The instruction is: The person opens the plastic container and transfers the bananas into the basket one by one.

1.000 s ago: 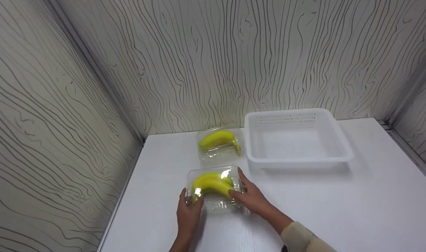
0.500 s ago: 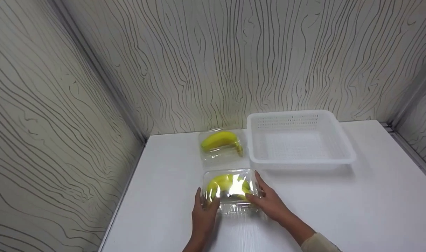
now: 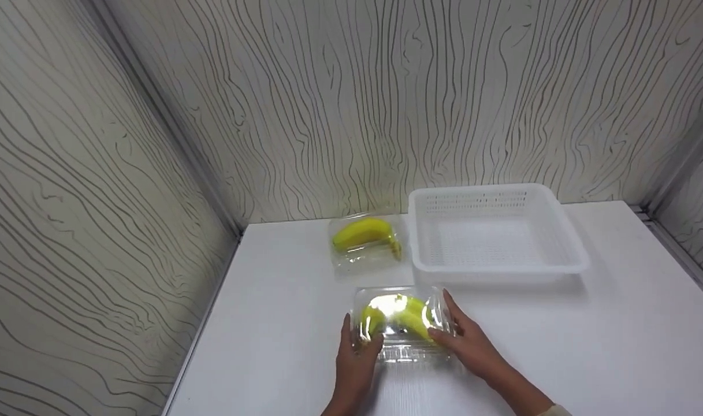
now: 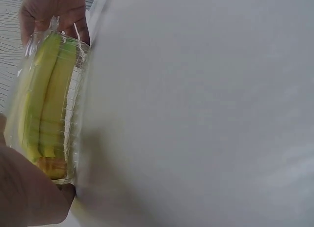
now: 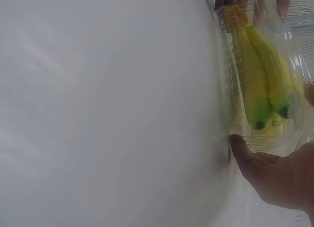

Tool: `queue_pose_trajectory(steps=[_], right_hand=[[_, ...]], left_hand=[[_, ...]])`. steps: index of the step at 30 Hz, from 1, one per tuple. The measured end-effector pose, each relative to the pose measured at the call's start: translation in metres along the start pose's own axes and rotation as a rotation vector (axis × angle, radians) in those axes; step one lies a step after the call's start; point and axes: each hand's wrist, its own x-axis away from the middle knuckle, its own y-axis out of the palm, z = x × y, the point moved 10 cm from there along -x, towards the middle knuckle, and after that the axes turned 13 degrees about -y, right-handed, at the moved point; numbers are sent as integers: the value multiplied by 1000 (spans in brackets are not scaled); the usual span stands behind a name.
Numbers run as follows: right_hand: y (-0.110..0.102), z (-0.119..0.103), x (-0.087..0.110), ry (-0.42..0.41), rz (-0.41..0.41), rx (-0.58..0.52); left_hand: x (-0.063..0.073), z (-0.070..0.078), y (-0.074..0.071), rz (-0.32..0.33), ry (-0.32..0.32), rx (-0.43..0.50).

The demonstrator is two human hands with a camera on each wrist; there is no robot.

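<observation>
In the head view, lower centre, the left hand (image 3: pixel 356 367) and right hand (image 3: pixel 472 346) grip opposite ends of a clear box (image 3: pixel 409 352), thumbs parted from fingers only by its thickness; yellow bananas (image 3: pixel 416 319) lie inside; at centre, a second box (image 3: pixel 365 264) sits just beside a white basket (image 3: pixel 501 269); in the left wrist view, the bananas' brown end faces the lower left; in the right wrist view, green tips point downward, upper right.
</observation>
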Motion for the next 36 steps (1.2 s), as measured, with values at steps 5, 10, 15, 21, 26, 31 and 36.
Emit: queue_pose_trajectory(steps=[5, 10, 15, 21, 26, 31, 36], right_hand=[[-12, 5, 9, 41, -11, 27], [-22, 10, 20, 70, -17, 48], [-27, 12, 28, 66, -14, 55], [-29, 12, 31, 70, -8, 64], [-29, 13, 31, 86, -7, 72], [-29, 13, 29, 91, -9, 73], [-27, 14, 29, 115, -18, 25]], left_hand=[[8, 2, 11, -21, 5, -35], [16, 1, 21, -53, -5, -64], [24, 2, 24, -80, 11, -78], [27, 2, 25, -101, 13, -92], [24, 1, 25, -105, 26, -88], [22, 1, 24, -99, 30, -97], [22, -3, 25, -100, -15, -147]])
